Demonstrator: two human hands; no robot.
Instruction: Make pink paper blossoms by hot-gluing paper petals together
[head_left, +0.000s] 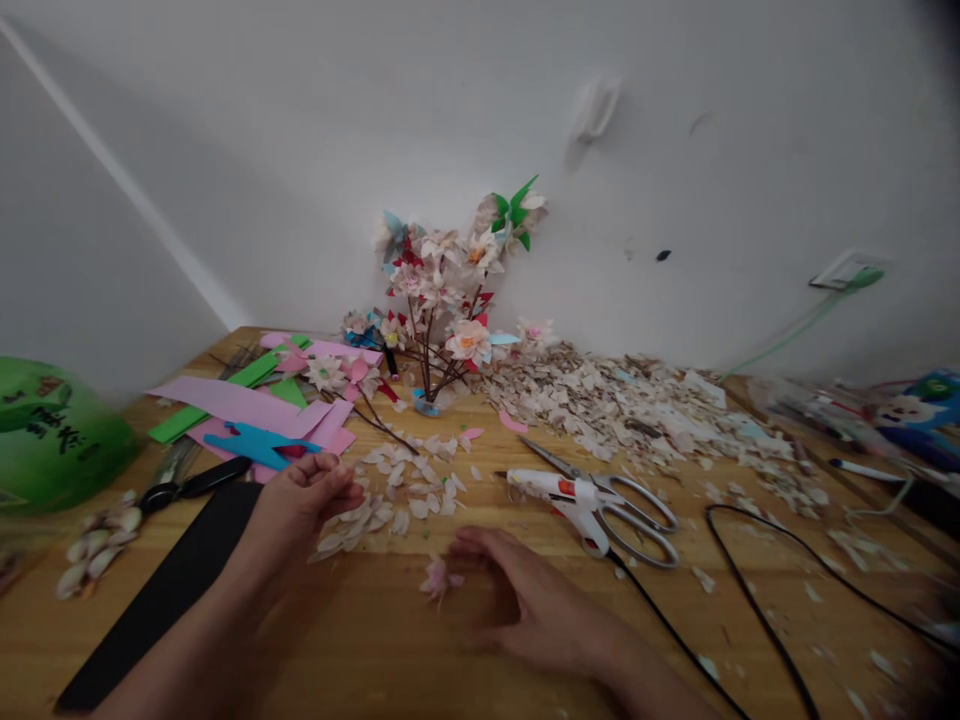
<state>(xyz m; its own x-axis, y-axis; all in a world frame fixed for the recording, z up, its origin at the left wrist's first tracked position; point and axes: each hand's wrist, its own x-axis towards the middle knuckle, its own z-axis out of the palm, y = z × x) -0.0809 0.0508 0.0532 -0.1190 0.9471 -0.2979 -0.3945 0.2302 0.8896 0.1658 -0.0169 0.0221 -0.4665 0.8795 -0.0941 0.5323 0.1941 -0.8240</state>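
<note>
My left hand is closed in a pinch at the left edge of a scatter of pale petals. Whatever sits between its fingertips is hidden or too small to name. To its right, my right hand is open and slightly blurred, thumb and fingers apart, with nothing visible between them. A small pink flower lies on the wooden table, just left of the right hand's fingertips and apart from them. Beyond the right hand rest a white glue gun and scissors, which overlap.
Handmade flowers on twigs stand against the wall. A heap of dry petal scraps spreads to their right. Pink paper and blue-handled pliers lie left, near a green bag. A black cable loops on the right.
</note>
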